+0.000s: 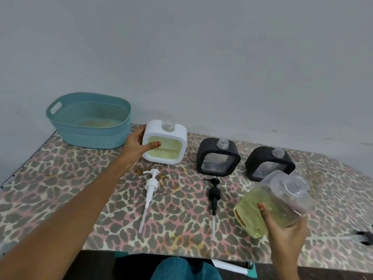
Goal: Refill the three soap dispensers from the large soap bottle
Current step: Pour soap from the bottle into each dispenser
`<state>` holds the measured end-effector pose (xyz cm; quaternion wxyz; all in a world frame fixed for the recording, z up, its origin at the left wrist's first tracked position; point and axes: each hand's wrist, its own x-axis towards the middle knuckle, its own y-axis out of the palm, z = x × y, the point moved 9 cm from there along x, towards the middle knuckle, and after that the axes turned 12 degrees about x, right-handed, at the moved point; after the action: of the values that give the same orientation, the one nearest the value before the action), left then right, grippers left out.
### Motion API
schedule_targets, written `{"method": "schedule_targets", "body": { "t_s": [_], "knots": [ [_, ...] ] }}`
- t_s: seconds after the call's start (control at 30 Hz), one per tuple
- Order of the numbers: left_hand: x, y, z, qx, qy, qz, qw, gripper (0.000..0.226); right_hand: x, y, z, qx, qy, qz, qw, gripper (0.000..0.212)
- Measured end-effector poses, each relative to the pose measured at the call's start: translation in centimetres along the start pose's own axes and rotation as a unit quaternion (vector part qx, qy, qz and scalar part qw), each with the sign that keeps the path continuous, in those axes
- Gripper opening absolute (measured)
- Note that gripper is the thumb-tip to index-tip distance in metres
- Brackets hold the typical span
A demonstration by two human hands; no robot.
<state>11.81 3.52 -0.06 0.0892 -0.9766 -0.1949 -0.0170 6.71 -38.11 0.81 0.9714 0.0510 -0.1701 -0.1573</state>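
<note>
Your left fingers [152,145] are curled on the left side of the white dispenser [178,132], with the thumb across its window. It stands on the tabletop [80,178], its neck open and yellow-green soap inside. Your right fingers [261,207] are clamped around the large soap bottle [276,201], which you hold tilted in the air, uncapped, just in front of the right black dispenser [260,156]. I think the danger is here: the bottle's mouth is wider than the narrow necks, so a quick tilt could send soap over the frames or onto the tabletop. The middle black dispenser [207,150] also looks empty.
</note>
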Motion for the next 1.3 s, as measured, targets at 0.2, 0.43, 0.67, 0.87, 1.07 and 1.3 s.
{"method": "schedule_targets", "body": {
  "t_s": [0.2,0.43,0.67,0.87,1.07,1.3],
  "knots": [
    [0.5,0.2,2.4,-0.007,-0.032,0.006,0.999,0.049,0.3,-0.4,-0.6,-0.036,0.003,0.002,0.999,0.065],
    [0.7,0.6,3.4,-0.016,-0.044,0.015,0.999,0.054,0.5,-0.9,-1.6,-0.040,0.011,0.002,0.999,0.065],
    [0.0,0.4,3.6,0.025,-0.042,0.053,0.997,0.060,0.1,-0.1,-1.0,0.001,0.017,-0.003,1.000,0.074],
    [-1.2,0.2,2.5,0.064,-0.054,0.052,0.995,0.075,0.2,0.0,-0.4,-0.025,0.004,0.006,1.000,0.054],
    [-3.5,-2.1,-2.4,0.075,0.030,-0.059,0.995,0.066,0.1,0.4,0.2,-0.017,0.014,0.020,1.000,0.047],
    [-4.7,2.5,-8.3,0.053,0.102,-0.059,0.992,0.023,0.0,0.2,0.1,-0.038,0.022,0.022,0.999,0.043]
  ]
}}
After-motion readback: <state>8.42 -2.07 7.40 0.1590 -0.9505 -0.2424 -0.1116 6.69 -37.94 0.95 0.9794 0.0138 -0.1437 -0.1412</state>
